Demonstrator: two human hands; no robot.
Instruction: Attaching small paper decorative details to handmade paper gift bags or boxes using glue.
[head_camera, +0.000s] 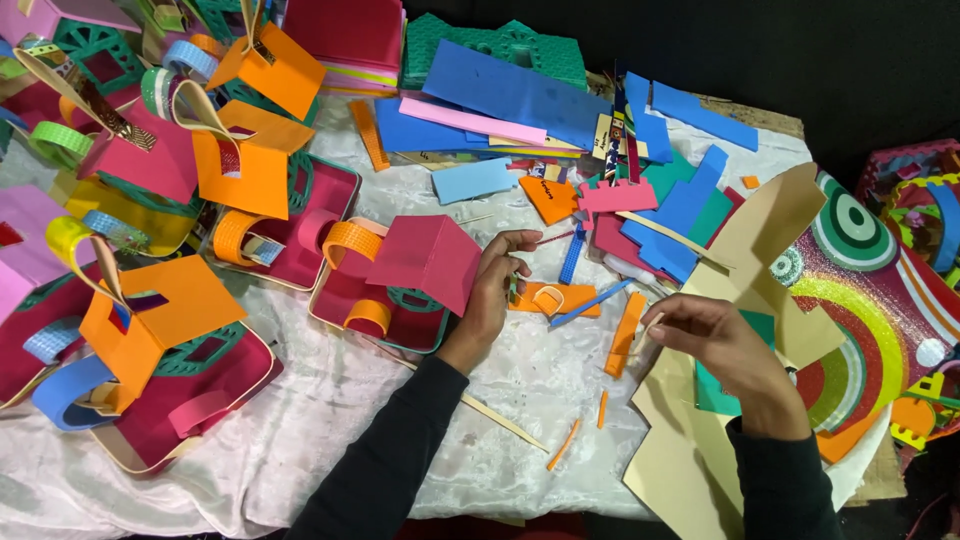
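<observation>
My left hand (492, 292) rests against the pink-roofed foam house (425, 262), its fingers curled at the roof's right edge and holding it. My right hand (722, 352) lies on a large beige foam sheet (745, 262) and pinches a thin beige strip (648, 330) at its left side. Between the hands lie an orange foam piece (552, 298) and a blue strip (590, 302) on the white cloth.
Several finished foam houses with orange and pink roofs (160, 330) fill the left. Loose blue, pink and green foam sheets (510, 95) pile at the back. A glittery striped sheet (880, 310) lies right. Orange scraps (565, 445) and a long wooden stick (500, 420) sit near the front.
</observation>
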